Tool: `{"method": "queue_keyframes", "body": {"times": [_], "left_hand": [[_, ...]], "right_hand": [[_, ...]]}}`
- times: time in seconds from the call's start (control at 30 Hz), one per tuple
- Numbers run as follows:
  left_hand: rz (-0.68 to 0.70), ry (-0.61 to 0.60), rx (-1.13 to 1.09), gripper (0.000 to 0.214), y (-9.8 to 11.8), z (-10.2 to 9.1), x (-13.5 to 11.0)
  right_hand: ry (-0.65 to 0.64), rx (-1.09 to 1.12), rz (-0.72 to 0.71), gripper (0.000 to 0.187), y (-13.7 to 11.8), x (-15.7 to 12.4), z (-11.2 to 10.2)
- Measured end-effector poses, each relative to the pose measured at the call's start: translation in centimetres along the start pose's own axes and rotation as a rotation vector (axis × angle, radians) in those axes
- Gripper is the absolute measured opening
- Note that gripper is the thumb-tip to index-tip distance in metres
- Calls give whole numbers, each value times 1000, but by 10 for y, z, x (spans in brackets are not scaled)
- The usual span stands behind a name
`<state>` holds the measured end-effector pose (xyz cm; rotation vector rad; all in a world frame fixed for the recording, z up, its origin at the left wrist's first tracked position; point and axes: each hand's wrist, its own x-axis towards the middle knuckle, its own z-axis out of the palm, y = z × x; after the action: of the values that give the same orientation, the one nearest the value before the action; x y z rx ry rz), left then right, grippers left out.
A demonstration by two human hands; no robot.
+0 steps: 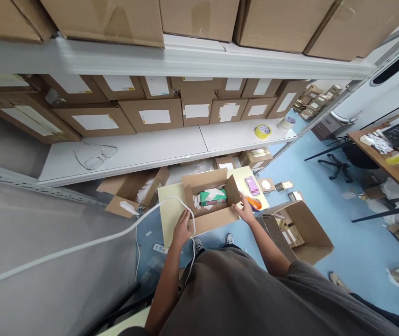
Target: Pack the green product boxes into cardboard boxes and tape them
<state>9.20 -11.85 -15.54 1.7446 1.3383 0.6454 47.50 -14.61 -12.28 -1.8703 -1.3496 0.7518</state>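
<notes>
An open cardboard box (216,221) stands on a pale yellow board, its flaps raised. Inside it lies a green carton (204,199) with white paper on top. My left hand (182,229) is closed on the box's left side near the front corner; its fingertips are partly hidden. On the right, my right hand (244,211) grips the edge of the right flap, thumb toward the inside. A white cable (115,234) loops past my left hand and over the box's front left corner. Just beyond my right hand lies an orange tape dispenser or similar tool (254,203).
The pale yellow tabletop (169,198) sits below a white shelf (150,151) holding glasses (96,161), yellow tape (262,131) and several labelled boxes. A large open carton (313,233) with small boxes stands right. Another open box (129,186) is left. Another person's shoe (339,281) shows at right.
</notes>
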Motion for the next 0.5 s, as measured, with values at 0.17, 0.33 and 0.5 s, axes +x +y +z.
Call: {"method": "queue_keyframes", "body": {"times": [0.17,0.33,0.5], "left_hand": [[101,-163,220,103,-7,0,-5],[37,-217,95,85,-17,-7,-2],[-125,-48,-84,60,-5,2,8]], "right_hand": [[-401,-181,-175,85,4,7,-11],[-646,-181,-151,109,14,15,-29],[-502,143,-55,74,26,25,-24]]}}
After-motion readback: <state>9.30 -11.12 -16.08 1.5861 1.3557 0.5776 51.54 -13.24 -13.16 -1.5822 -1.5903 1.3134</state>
